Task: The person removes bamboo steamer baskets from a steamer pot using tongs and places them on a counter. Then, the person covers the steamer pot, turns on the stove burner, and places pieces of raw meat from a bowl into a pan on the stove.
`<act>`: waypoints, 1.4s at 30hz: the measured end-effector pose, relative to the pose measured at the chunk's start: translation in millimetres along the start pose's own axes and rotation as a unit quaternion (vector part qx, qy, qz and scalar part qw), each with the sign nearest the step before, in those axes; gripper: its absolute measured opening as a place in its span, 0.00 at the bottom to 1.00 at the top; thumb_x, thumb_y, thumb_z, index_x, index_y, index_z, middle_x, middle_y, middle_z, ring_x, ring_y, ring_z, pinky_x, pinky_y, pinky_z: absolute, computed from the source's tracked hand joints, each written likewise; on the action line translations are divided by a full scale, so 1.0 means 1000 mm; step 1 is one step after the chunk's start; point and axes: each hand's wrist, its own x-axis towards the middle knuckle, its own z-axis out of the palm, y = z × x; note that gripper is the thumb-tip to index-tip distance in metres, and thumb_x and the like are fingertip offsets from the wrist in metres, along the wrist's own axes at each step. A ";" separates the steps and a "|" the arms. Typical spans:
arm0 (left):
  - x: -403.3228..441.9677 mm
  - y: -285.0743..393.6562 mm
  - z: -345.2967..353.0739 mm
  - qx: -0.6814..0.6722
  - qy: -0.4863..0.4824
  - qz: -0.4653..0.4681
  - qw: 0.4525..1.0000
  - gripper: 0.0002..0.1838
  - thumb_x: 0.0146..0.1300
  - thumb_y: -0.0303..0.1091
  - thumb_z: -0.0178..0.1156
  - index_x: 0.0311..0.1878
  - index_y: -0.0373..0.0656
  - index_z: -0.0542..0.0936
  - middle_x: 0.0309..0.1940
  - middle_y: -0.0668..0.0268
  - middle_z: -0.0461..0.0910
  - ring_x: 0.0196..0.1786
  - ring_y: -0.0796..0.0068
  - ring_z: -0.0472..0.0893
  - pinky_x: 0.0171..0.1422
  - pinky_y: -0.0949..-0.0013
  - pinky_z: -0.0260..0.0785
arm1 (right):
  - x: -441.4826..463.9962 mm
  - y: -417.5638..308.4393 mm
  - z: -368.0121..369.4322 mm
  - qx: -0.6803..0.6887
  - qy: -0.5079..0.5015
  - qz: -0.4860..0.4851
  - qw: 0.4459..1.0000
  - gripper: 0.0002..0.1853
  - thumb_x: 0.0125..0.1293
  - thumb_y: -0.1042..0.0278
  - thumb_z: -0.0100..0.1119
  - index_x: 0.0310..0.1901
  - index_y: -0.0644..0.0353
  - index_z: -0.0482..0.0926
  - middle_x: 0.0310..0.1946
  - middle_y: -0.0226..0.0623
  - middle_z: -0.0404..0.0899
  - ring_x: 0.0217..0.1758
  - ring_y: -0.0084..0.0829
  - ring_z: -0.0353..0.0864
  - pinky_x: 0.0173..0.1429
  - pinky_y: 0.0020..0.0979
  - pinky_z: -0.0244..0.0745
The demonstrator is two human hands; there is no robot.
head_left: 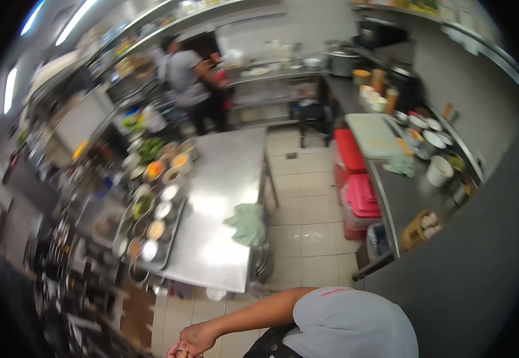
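Observation:
My right arm reaches leftward across the bottom of the view from a grey sleeve (352, 319). My right hand (192, 340) is at the lower edge, partly cut off. Its fingers look curled together; what they hold, if anything, is hidden. Below it is the tiled floor, and the hand is apart from the steel table (211, 173). A black apron (274, 345) shows beside the sleeve. My left hand is out of view. On the table's near right corner lies a green cloth (247, 225), and at its left stands a tray (173, 238) of several small containers.
Another person (188, 83) in a grey shirt stands at the back counter. Red coolers (362, 197) sit under the right counter, which carries a cutting board (379, 136), a second green cloth (399, 166), a white bucket (439, 172) and a basket (417, 231). Blurred cooking equipment fills the left.

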 end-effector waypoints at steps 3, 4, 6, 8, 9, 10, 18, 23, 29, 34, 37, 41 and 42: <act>0.033 0.011 0.065 0.093 -0.117 -0.034 0.988 0.16 0.56 0.30 0.67 0.44 0.33 0.77 0.33 0.61 0.79 0.28 0.76 0.76 0.30 0.73 0.69 | -0.050 0.005 -0.056 0.030 0.103 0.049 0.993 0.12 0.46 0.66 0.55 0.17 0.67 0.71 0.12 0.46 0.68 0.16 0.34 0.65 0.23 0.39 0.61; 0.048 0.006 0.081 0.092 -0.142 -0.038 0.985 0.16 0.56 0.30 0.67 0.44 0.33 0.77 0.33 0.61 0.79 0.28 0.76 0.76 0.30 0.73 0.69 | -0.066 0.006 -0.073 0.003 0.109 0.067 0.992 0.10 0.44 0.67 0.52 0.18 0.68 0.71 0.13 0.47 0.68 0.16 0.36 0.67 0.24 0.41 0.62; 0.074 -0.002 0.113 0.181 -0.208 0.039 0.960 0.12 0.57 0.32 0.65 0.40 0.33 0.78 0.30 0.64 0.78 0.27 0.78 0.74 0.29 0.76 0.67 | -0.096 0.010 -0.096 -0.022 0.141 0.109 0.984 0.13 0.43 0.64 0.53 0.18 0.69 0.71 0.13 0.51 0.67 0.15 0.40 0.65 0.24 0.43 0.61; 0.088 0.008 0.152 0.190 -0.264 0.057 0.944 0.10 0.57 0.33 0.63 0.35 0.34 0.79 0.27 0.66 0.77 0.26 0.80 0.73 0.28 0.76 0.65 | -0.124 0.011 -0.112 -0.061 0.226 0.177 0.956 0.16 0.43 0.61 0.53 0.17 0.69 0.71 0.13 0.51 0.68 0.15 0.41 0.64 0.24 0.42 0.61; 0.096 0.011 0.168 0.219 -0.306 0.065 0.924 0.09 0.57 0.32 0.63 0.34 0.34 0.79 0.26 0.66 0.77 0.26 0.80 0.72 0.28 0.76 0.65 | -0.136 0.006 -0.122 -0.068 0.240 0.205 0.946 0.18 0.43 0.58 0.55 0.17 0.69 0.72 0.14 0.52 0.70 0.16 0.43 0.66 0.25 0.41 0.63; 0.104 0.012 0.183 0.246 -0.346 0.075 0.902 0.08 0.56 0.31 0.62 0.33 0.34 0.79 0.24 0.67 0.77 0.26 0.81 0.72 0.27 0.75 0.65 | -0.144 0.009 -0.129 -0.074 0.251 0.215 0.941 0.18 0.43 0.58 0.55 0.17 0.69 0.72 0.14 0.52 0.70 0.16 0.43 0.66 0.25 0.41 0.63; 0.180 -0.035 0.259 0.109 -0.492 0.000 0.864 0.18 0.65 0.45 0.53 0.34 0.37 0.78 0.26 0.64 0.75 0.28 0.72 0.74 0.31 0.70 0.69 | -0.184 0.024 -0.181 -0.119 0.377 0.229 0.890 0.20 0.51 0.53 0.55 0.20 0.67 0.76 0.17 0.50 0.73 0.18 0.41 0.71 0.26 0.38 0.65; 0.206 -0.060 0.317 -0.139 -0.561 -0.164 0.800 0.12 0.54 0.20 0.59 0.31 0.42 0.64 0.31 0.61 0.74 0.30 0.67 0.80 0.28 0.64 0.78 | -0.199 0.007 -0.204 -0.130 0.435 0.313 0.834 0.19 0.52 0.53 0.55 0.23 0.66 0.77 0.18 0.48 0.73 0.21 0.38 0.74 0.28 0.35 0.67; 0.199 -0.057 0.373 -0.190 -0.577 -0.219 0.764 0.10 0.55 0.23 0.61 0.34 0.39 0.67 0.29 0.57 0.76 0.25 0.62 0.81 0.22 0.62 0.78 | -0.237 0.010 -0.218 -0.231 0.483 0.237 0.811 0.17 0.50 0.56 0.56 0.26 0.67 0.77 0.19 0.43 0.75 0.21 0.31 0.72 0.29 0.32 0.68; 0.202 -0.082 0.416 -0.223 -0.601 -0.299 0.707 0.10 0.60 0.27 0.58 0.40 0.42 0.67 0.31 0.55 0.78 0.26 0.61 0.82 0.21 0.61 0.79 | -0.277 -0.022 -0.239 -0.036 0.552 0.329 0.765 0.13 0.52 0.60 0.55 0.27 0.64 0.75 0.17 0.31 0.71 0.20 0.22 0.70 0.26 0.28 0.65; 0.188 -0.073 0.437 -0.216 -0.604 -0.298 0.707 0.11 0.62 0.34 0.54 0.44 0.44 0.67 0.33 0.55 0.78 0.26 0.60 0.82 0.22 0.58 0.79 | -0.299 -0.030 -0.250 0.044 0.562 0.315 0.764 0.11 0.56 0.61 0.55 0.30 0.62 0.76 0.18 0.26 0.71 0.19 0.17 0.68 0.23 0.23 0.63; 0.173 -0.065 0.463 -0.198 -0.598 -0.297 0.718 0.15 0.62 0.42 0.52 0.48 0.45 0.68 0.40 0.57 0.78 0.31 0.59 0.81 0.25 0.57 0.77 | -0.321 -0.037 -0.266 0.116 0.589 0.271 0.753 0.11 0.61 0.60 0.52 0.31 0.60 0.76 0.19 0.25 0.71 0.19 0.15 0.67 0.20 0.19 0.60; 0.170 -0.062 0.467 -0.193 -0.585 -0.313 0.723 0.15 0.62 0.43 0.52 0.48 0.46 0.69 0.42 0.57 0.77 0.33 0.59 0.81 0.26 0.57 0.77 | -0.326 -0.037 -0.268 0.116 0.587 0.269 0.755 0.11 0.61 0.60 0.52 0.31 0.60 0.76 0.19 0.25 0.71 0.19 0.15 0.67 0.20 0.19 0.60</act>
